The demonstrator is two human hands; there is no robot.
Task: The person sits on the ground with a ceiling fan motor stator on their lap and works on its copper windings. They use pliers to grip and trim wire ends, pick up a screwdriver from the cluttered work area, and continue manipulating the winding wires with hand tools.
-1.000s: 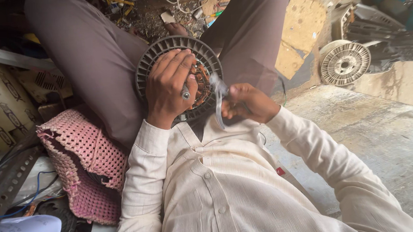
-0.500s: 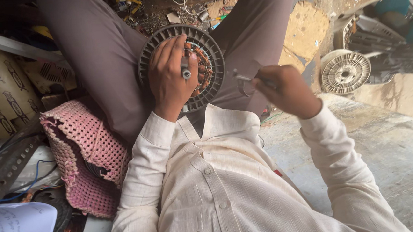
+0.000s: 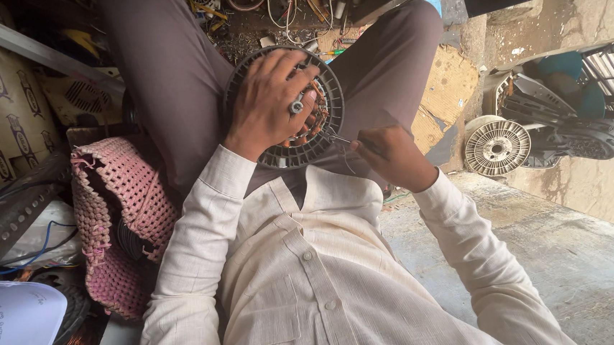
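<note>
My left hand (image 3: 270, 103) is spread over the round motor stator (image 3: 325, 124) on my lap. My right hand (image 3: 392, 156) pinches a thin wire (image 3: 338, 138) at its rim.

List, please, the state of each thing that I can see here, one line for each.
Left hand: spread flat on the round motor housing, which lies on the lap.
Right hand: pinching a thin wire at the housing's edge.
Pink woven bag: open, slumped.
White round motor part: on the ground, untouched.

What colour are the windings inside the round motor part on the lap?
Copper-orange windings inside a dark grey ribbed motor part; head view shows it.
</note>
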